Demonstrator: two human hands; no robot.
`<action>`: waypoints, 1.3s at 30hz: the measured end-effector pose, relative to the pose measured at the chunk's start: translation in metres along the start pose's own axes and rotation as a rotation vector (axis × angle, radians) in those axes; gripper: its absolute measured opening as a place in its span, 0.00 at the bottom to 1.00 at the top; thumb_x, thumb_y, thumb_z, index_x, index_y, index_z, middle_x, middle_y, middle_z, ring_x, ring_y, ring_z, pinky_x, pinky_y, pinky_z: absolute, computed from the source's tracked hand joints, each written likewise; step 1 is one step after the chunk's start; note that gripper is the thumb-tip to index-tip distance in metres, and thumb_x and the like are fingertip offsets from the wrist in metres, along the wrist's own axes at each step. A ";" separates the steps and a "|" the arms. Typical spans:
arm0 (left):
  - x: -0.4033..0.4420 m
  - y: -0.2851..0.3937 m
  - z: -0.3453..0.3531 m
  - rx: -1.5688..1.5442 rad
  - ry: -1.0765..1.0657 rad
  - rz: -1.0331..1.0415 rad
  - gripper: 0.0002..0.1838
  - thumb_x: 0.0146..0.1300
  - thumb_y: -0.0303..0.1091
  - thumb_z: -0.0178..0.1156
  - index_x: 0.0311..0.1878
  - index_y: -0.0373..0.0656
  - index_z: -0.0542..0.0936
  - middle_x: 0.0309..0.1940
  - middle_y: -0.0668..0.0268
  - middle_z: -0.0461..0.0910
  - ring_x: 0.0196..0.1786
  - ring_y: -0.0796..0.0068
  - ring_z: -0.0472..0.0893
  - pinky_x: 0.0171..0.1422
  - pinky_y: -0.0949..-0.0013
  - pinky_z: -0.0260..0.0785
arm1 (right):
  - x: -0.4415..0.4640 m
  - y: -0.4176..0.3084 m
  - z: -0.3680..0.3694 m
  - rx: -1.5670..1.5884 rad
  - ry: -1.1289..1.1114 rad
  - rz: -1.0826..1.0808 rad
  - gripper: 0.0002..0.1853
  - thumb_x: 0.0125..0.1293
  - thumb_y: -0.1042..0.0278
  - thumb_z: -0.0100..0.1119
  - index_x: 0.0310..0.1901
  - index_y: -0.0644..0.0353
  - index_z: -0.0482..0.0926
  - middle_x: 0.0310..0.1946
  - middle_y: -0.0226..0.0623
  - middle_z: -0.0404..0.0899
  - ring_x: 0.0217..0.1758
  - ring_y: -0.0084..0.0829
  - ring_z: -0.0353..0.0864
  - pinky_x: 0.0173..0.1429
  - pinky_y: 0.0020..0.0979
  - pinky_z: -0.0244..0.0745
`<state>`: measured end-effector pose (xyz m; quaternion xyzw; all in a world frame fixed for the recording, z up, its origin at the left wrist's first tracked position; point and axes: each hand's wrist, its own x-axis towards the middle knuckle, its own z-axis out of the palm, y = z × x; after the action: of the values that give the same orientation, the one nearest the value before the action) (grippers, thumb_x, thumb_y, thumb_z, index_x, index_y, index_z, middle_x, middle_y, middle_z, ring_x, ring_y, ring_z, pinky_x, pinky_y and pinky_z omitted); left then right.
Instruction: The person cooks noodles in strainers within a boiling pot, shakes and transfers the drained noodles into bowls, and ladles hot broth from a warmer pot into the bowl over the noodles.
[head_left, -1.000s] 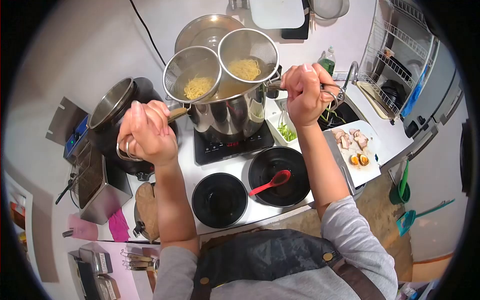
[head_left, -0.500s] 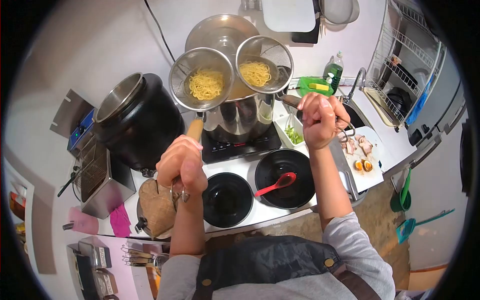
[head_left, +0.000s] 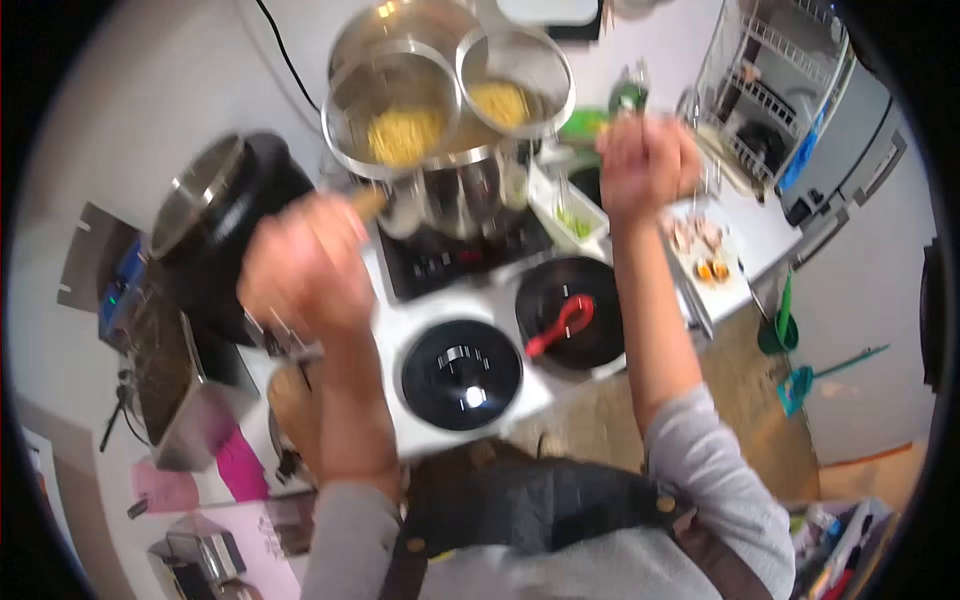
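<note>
My left hand [head_left: 308,262], blurred, is closed around the wooden handle of a noodle strainer [head_left: 352,100]. A clump of yellow noodles [head_left: 406,135] lies in its mesh. My right hand [head_left: 650,168] grips the handle of a second noodle strainer [head_left: 522,58], which carries more noodles [head_left: 499,103]. Both baskets are side by side over the steel pot [head_left: 458,200] on a black induction cooker [head_left: 460,262]. Nearer me stand a black bowl [head_left: 462,375] and another black bowl [head_left: 600,335] with a red spoon [head_left: 562,322] in it.
A large black pot [head_left: 235,240] and a steel fryer [head_left: 205,400] stand at the left. To the right are a white tray of chopped greens [head_left: 572,222] and a board [head_left: 722,292] with meat and halved eggs. A dish rack [head_left: 770,95] is at the far right.
The view has shifted and blurred. My left hand has moved left and the strainer baskets are tilted differently, with the noodles lower in them. Both hands still hold their strainers.
</note>
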<state>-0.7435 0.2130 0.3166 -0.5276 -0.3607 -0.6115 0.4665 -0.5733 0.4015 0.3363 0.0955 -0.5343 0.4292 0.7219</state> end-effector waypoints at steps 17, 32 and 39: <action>0.068 0.211 -0.082 -0.337 -0.288 -0.414 0.14 0.55 0.31 0.38 0.15 0.48 0.54 0.08 0.70 0.53 0.12 0.79 0.52 0.24 0.67 0.56 | 0.035 -0.129 -0.117 0.049 -0.233 -0.173 0.13 0.52 0.70 0.44 0.13 0.57 0.56 0.07 0.35 0.54 0.10 0.26 0.53 0.19 0.31 0.57; -0.134 0.275 0.078 -0.160 -1.243 0.132 0.13 0.46 0.36 0.63 0.16 0.48 0.69 0.10 0.71 0.71 0.17 0.70 0.75 0.23 0.68 0.66 | -0.018 -0.178 -0.214 0.023 -0.037 -0.001 0.18 0.59 0.77 0.45 0.12 0.59 0.58 0.08 0.29 0.60 0.12 0.17 0.58 0.20 0.21 0.61; -0.168 0.274 0.100 -0.099 -1.427 0.269 0.13 0.54 0.41 0.57 0.19 0.47 0.71 0.11 0.68 0.73 0.19 0.67 0.78 0.26 0.64 0.69 | -0.014 -0.186 -0.225 0.020 0.026 0.039 0.20 0.58 0.75 0.48 0.11 0.57 0.57 0.08 0.28 0.61 0.12 0.17 0.58 0.19 0.21 0.59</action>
<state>-0.4507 0.2546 0.1557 -0.8581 -0.4811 -0.0716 0.1643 -0.2849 0.4147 0.2920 0.0866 -0.5224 0.4499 0.7192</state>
